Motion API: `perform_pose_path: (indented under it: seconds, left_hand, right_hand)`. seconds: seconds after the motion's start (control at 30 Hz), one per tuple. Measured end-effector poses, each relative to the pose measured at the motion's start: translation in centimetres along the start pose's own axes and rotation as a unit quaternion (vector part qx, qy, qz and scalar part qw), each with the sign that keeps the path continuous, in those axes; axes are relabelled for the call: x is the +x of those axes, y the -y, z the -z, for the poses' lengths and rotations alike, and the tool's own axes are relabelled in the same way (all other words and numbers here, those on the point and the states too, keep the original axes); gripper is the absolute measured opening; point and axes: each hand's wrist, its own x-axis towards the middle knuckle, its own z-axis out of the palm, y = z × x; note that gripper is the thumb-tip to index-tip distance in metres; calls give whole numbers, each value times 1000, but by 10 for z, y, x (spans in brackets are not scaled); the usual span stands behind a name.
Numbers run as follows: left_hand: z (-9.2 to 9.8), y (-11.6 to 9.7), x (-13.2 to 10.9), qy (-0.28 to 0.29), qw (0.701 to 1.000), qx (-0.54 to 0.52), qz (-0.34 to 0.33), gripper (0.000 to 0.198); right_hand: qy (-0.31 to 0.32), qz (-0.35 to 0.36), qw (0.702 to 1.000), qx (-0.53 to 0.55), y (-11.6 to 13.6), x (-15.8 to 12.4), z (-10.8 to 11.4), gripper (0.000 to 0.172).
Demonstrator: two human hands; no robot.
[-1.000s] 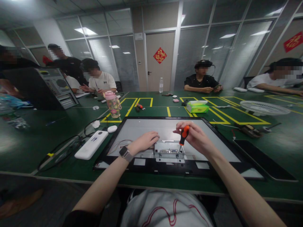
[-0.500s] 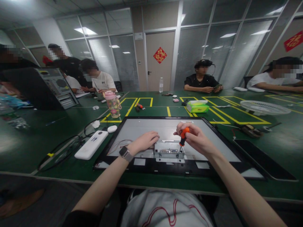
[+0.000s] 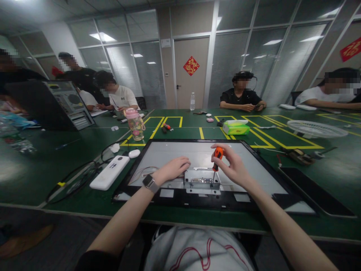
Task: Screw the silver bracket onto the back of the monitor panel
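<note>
A large flat panel with a black frame (image 3: 180, 203) lies on the green table in front of me. On its near middle sits a metal bracket (image 3: 201, 181). My right hand (image 3: 232, 165) grips an orange and black screwdriver (image 3: 217, 156) by its handle, thumb on one side and fingers on the other. The screwdriver stands nearly upright, its tip down at the bracket's right end. My left hand (image 3: 175, 168) lies on the panel beside the bracket's left end, fingers stretched out and holding nothing; a watch (image 3: 149, 182) is on that wrist.
Left of the panel are a white power bank (image 3: 110, 172), a small white case (image 3: 134, 153), cables and a pink bottle (image 3: 134, 126). A tissue pack (image 3: 236, 128) stands behind; a black slab (image 3: 313, 190) lies right. Several people sit or stand around.
My right hand has shifted its hold on the screwdriver, with the fingers reaching further over the handle. The handle is more upright. My left hand has stayed in place.
</note>
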Motion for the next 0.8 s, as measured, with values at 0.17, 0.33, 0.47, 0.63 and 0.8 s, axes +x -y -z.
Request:
perform_pose_path:
  seconds: [0.17,0.33,0.47,0.63,0.8]
  left_hand:
    - [1,-2,0,-3,1000,-5,-2,35]
    - [2,-3,0,-3,1000,-7,-3,34]
    - [0,0,1,-6,1000,-9,-9,35]
    - [-1,0,1,-5,1000,-8,-11,34]
    - [0,-2,1,-4,1000,-8,-10,33]
  right_hand:
    - [-113,27,993,-18,0,-2,-6,27]
    - [-163,-55,974,150,3,-1,-22,24]
    - [-115,-87,974,177,-3,-4,-36,29]
    - [-88,-92,979,160,-10,-8,-43,30]
    - [-67,-97,980,158,-13,-9,-45,29]
